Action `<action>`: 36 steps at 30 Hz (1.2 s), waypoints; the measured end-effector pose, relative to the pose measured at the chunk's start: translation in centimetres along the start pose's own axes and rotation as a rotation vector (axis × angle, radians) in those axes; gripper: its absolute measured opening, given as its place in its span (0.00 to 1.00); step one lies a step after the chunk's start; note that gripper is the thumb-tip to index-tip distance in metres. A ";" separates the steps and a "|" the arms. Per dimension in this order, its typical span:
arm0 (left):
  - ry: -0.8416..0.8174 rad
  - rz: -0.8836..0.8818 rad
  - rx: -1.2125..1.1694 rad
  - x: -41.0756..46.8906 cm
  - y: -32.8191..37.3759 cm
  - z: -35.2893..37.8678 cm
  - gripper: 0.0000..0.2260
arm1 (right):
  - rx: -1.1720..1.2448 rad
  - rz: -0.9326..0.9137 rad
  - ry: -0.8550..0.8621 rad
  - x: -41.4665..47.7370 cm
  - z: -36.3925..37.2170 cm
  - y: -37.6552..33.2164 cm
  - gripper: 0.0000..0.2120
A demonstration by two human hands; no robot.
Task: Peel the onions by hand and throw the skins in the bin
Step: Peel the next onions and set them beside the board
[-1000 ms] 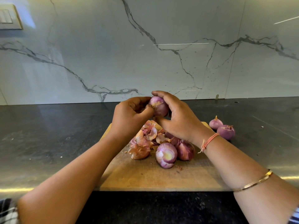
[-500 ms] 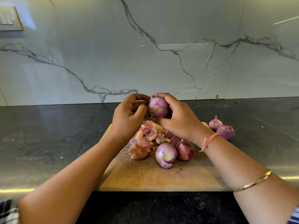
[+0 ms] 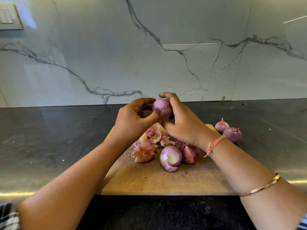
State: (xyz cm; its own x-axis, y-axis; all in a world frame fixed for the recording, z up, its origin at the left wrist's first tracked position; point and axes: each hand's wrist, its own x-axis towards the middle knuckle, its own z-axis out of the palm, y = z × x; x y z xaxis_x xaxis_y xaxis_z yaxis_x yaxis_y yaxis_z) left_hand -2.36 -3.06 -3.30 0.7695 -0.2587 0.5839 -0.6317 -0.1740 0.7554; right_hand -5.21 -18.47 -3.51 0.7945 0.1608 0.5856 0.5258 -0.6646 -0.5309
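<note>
Clamping the onion (image 3: 162,107), right hand (image 3: 184,127) curls fingers round it, left hand (image 3: 131,122) pinches beside them; slick, it could slip out.

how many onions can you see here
5. One onion held between the left hand and right hand; two on the cutting board; two on the counter beside it. Others may hide under the skins.
</note>
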 end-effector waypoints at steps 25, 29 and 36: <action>-0.016 0.090 0.126 -0.3 0.1 -0.3 0.11 | 0.030 -0.042 0.055 0.0 0.0 -0.1 0.22; -0.018 0.123 0.168 -0.2 -0.1 -0.3 0.09 | 0.040 -0.047 0.059 0.0 0.0 0.0 0.22; -0.021 0.130 0.201 0.1 -0.3 -0.7 0.08 | -0.003 -0.075 0.032 0.0 0.1 0.1 0.22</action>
State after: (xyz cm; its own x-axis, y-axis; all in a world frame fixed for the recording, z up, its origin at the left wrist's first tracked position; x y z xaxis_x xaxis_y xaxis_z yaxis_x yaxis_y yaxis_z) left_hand -2.07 -2.32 -3.25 0.6798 -0.3108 0.6643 -0.7329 -0.3230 0.5988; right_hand -5.16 -18.47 -3.64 0.7426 0.1868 0.6432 0.5826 -0.6539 -0.4827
